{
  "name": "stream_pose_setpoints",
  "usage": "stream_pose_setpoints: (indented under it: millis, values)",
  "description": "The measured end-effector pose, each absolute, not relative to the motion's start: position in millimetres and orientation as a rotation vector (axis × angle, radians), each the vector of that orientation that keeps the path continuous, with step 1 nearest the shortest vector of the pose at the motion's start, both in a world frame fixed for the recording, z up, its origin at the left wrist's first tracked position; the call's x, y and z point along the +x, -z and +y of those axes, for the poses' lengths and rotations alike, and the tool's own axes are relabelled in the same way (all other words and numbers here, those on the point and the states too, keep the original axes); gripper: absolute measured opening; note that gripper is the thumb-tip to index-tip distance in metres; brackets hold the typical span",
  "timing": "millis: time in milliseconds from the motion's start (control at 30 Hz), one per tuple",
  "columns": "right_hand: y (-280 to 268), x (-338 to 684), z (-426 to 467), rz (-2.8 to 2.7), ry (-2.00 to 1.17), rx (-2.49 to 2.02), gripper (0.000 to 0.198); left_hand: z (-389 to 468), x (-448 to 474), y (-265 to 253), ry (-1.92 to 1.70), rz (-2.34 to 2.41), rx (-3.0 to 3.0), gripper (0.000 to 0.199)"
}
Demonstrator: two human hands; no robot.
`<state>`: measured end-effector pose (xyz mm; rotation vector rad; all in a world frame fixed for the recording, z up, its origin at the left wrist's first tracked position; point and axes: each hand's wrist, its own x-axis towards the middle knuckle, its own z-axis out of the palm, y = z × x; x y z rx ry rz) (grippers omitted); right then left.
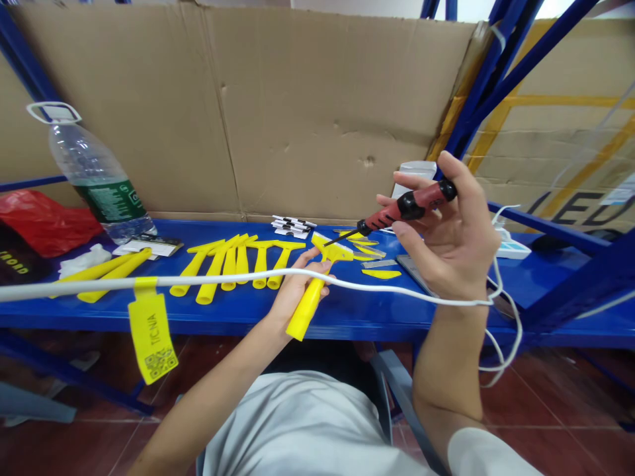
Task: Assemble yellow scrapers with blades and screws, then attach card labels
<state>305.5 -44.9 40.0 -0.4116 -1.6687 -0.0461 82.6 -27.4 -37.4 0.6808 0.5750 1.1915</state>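
My left hand (288, 289) is closed around a yellow scraper (306, 309), its head up and its hollow handle pointing down toward me. In my right hand (459, 241) is a red and black screwdriver (384, 217), gripped near the handle's end by thumb and fingers. Its thin tip meets the scraper's head; whether it sits in a screw is too small to tell. Several more yellow scrapers (212, 277) lie in a row to the left. Right of the held scraper are loose yellow end pieces (381, 274) and flat metal blades (380, 264).
A white cable (238, 276) with a yellow tag (153, 337) crosses in front of the blue table (347, 324). At left stand a bottle (106, 192) and a red bag (47, 221). Small black-and-white packs (292, 227) lie near the cardboard wall (322, 112). Blue frame bars (526, 66) rise at right.
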Motion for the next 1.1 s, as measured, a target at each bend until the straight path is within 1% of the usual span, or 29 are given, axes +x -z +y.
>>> stream_pose_setpoints:
  millis: [133,233,300,400,500,700,833,933,1000,1033,1100]
  values:
    - [-35,307,-40,-1.641,0.119,-0.410,0.079,-27,82,38,-1.190,0.586,0.678,0.061]
    - [-31,310,-33,-1.597,0.139,-0.420,0.091,-28,82,37,-1.188,0.586,0.669,0.060]
    - [-29,311,-28,-1.558,0.165,-0.428,0.095,-28,83,36,-1.187,0.584,0.672,0.059]
    - [-31,312,-24,-1.542,0.209,-0.425,0.088,-29,83,35,-1.184,0.592,0.679,0.060]
    - [-35,312,-24,-1.624,0.155,-0.400,0.081,-28,83,36,-1.176,0.582,0.686,0.059]
    - [-35,309,-25,-1.708,-0.016,-0.372,0.086,-27,84,37,-1.188,0.563,0.652,0.056]
    - [-33,310,-18,-1.660,0.013,-0.379,0.089,-29,83,37,-1.186,0.539,0.657,0.057]
    - [-34,310,-16,-1.635,0.075,-0.365,0.084,-29,83,38,-1.186,0.540,0.669,0.058]
    - [-34,309,-18,-1.660,0.037,-0.376,0.079,-28,83,38,-1.190,0.542,0.669,0.059]
    - [-34,309,-20,-1.680,0.001,-0.379,0.080,-28,83,38,-1.193,0.544,0.664,0.059]
    - [-34,308,-22,-1.715,-0.060,-0.371,0.088,-27,83,38,-1.197,0.547,0.658,0.060]
